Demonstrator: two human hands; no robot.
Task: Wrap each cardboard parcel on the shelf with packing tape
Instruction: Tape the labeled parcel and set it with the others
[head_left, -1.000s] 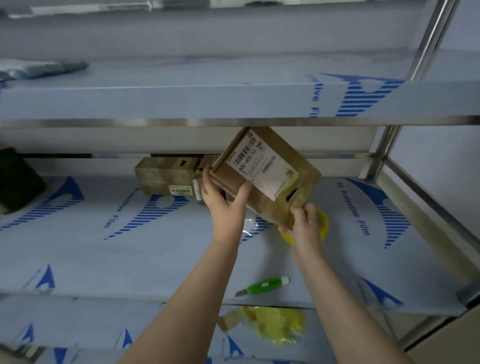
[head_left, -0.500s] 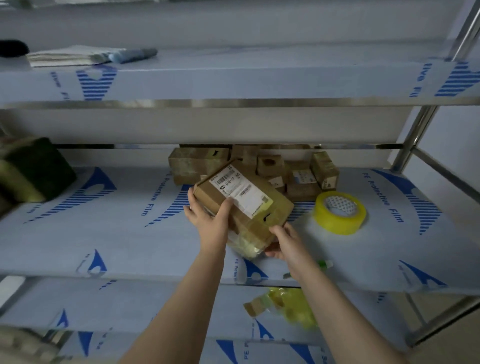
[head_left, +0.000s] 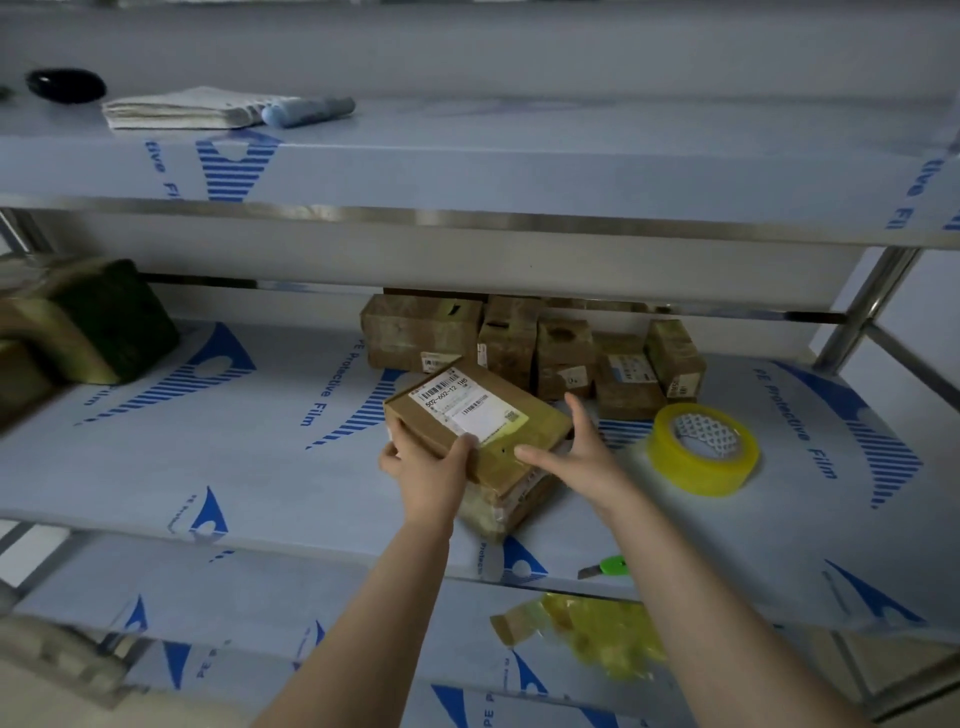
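Note:
A cardboard parcel (head_left: 524, 436) with a white barcode label lies tilted on the middle shelf (head_left: 234, 467). My left hand (head_left: 423, 460) grips its near-left corner, thumb on the label's edge. My right hand (head_left: 576, 449) is spread with straight fingers against the parcel's right side. A yellow roll of packing tape (head_left: 701, 449) lies flat on the shelf just right of my right hand. Several more cardboard parcels (head_left: 524, 345) are stacked against the back of the shelf.
A green utility knife (head_left: 605, 567) lies at the shelf's front edge under my right forearm. Crumpled yellow tape scraps (head_left: 597, 634) sit on the lower shelf. Dark green bundles (head_left: 98, 322) fill the shelf's left end. Folded paper (head_left: 182, 106) and a blue marker (head_left: 309, 110) lie above. A steel post (head_left: 862, 306) stands right.
The parcel has come down from mid-air onto the shelf. My right hand has let go of its underside and now lies spread against its right side. The view shifted left.

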